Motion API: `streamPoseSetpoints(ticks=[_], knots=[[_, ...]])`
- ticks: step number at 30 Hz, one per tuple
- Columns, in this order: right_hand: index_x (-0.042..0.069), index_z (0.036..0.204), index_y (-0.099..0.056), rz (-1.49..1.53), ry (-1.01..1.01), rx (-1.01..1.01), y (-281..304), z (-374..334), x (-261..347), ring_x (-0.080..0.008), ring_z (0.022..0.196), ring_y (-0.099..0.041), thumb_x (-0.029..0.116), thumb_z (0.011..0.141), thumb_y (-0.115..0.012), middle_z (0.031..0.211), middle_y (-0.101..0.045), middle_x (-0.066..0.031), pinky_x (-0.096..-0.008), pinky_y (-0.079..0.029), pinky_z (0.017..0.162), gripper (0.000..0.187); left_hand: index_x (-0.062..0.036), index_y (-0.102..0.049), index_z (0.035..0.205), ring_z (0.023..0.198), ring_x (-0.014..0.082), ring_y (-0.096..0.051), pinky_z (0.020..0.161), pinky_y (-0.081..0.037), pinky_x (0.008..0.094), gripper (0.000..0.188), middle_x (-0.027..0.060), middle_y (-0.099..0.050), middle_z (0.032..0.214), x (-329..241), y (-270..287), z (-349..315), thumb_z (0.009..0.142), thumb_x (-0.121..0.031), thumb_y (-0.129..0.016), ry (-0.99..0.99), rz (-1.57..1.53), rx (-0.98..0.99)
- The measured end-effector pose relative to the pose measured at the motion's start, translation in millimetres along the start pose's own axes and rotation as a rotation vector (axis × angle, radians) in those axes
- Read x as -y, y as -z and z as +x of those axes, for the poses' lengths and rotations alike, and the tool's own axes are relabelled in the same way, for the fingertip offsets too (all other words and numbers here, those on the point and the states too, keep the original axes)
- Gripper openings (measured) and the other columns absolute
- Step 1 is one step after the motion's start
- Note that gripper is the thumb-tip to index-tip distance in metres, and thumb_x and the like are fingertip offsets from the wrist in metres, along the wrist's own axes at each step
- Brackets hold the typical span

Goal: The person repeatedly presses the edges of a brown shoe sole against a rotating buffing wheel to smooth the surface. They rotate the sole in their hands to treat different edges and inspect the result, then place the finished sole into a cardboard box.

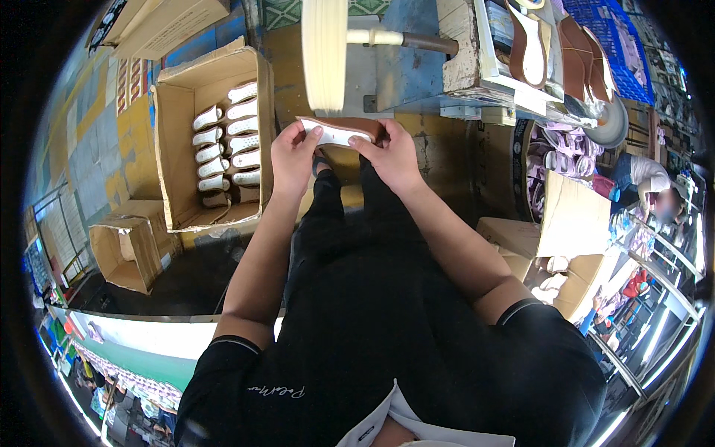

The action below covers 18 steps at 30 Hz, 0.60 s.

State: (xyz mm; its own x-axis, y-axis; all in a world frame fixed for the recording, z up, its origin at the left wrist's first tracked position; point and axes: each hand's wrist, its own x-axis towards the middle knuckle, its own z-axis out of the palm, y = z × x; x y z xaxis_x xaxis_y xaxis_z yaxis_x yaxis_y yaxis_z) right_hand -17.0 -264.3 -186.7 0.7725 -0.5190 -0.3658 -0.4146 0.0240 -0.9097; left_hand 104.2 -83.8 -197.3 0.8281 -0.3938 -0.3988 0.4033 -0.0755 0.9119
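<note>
Between my two hands is a shoe sole [335,137], white on the side toward me and brown along its far edge. My left hand [293,156] grips one end, thumb on the white face. At the other end my right hand [395,156] is closed the same way, its thumb pressing on the white. Just beyond the sole stands a broad cream-coloured wheel [325,56] on a shaft [424,42]. The brown edge is right at the wheel's lower rim; whether they touch I cannot tell.
At left, a cardboard box [173,153] holds several white soles in rows. A smaller box [123,257] stands nearer. Brown and white soles [526,45] lie on the bench at right, beside a blue crate [612,52]. Boxes with purple shoes [570,153] stand below; another person [646,175] is far right.
</note>
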Motion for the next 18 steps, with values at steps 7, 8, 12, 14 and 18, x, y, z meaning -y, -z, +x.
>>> streamPoseSetpoints(ticks=[7, 8, 12, 14, 18], knots=[[-0.008, 0.139, -0.068, 0.070, 0.046, -0.032, -2.9, 16.5, 15.1, -0.0109, 0.100, -0.074, 0.016, 0.100, -0.094, 0.114, -0.079, -0.0085, -0.0279, -0.061, 0.085, 0.052, 0.0029, -0.080, 0.117, 0.087, 0.0070, -0.065, 0.081, -0.052, 0.0251, 0.013, 0.0021, -0.077, 0.099, -1.3, -7.0, 17.7, 0.112, -0.009, -0.078, -0.051, 0.012, -0.063], [-0.008, 0.139, -0.067, 0.081, 0.050, -0.043, -2.9, 15.9, 15.1, -0.0108, 0.100, -0.073, 0.016, 0.100, -0.093, 0.114, -0.079, -0.0082, -0.0278, -0.061, 0.084, 0.052, 0.0031, -0.080, 0.116, 0.087, 0.0070, -0.065, 0.081, -0.052, 0.0250, 0.013, 0.0022, -0.077, 0.098, -0.8, -7.2, 18.6, 0.112, -0.009, -0.078, -0.058, 0.004, -0.066], [-0.008, 0.140, -0.067, 0.022, 0.022, -0.063, -0.8, 13.3, 15.1, -0.0103, 0.101, -0.073, 0.016, 0.101, -0.093, 0.115, -0.078, -0.0072, -0.0271, -0.060, 0.083, 0.053, 0.0033, -0.080, 0.115, 0.088, 0.0082, -0.068, 0.083, -0.054, 0.0256, 0.011, 0.0026, -0.078, 0.098, 2.7, -12.2, 16.7, 0.110, -0.007, -0.080, -0.074, -0.128, -0.048], [-0.007, 0.141, -0.066, 0.107, 0.087, -0.103, 1.6, 14.4, 20.0, -0.0096, 0.100, -0.071, 0.016, 0.101, -0.093, 0.115, -0.077, -0.0064, -0.0259, -0.059, 0.081, 0.053, 0.0026, -0.081, 0.114, 0.090, 0.0091, -0.070, 0.084, -0.056, 0.0257, 0.010, 0.0034, -0.079, 0.099, 4.5, -19.6, 14.4, 0.110, -0.007, -0.081, -0.032, -0.241, -0.058], [-0.006, 0.140, -0.067, -0.124, 0.121, -0.136, 21.4, 18.8, 46.0, -0.0125, 0.101, -0.073, 0.015, 0.101, -0.092, 0.114, -0.078, -0.0087, -0.0296, -0.062, 0.086, 0.051, -0.0026, -0.079, 0.112, 0.100, 0.0143, -0.076, 0.093, -0.061, 0.0328, 0.005, 0.0058, -0.082, 0.109, 5.8, -42.4, 6.5, 0.110, -0.007, -0.080, 0.108, -0.537, -0.054]])
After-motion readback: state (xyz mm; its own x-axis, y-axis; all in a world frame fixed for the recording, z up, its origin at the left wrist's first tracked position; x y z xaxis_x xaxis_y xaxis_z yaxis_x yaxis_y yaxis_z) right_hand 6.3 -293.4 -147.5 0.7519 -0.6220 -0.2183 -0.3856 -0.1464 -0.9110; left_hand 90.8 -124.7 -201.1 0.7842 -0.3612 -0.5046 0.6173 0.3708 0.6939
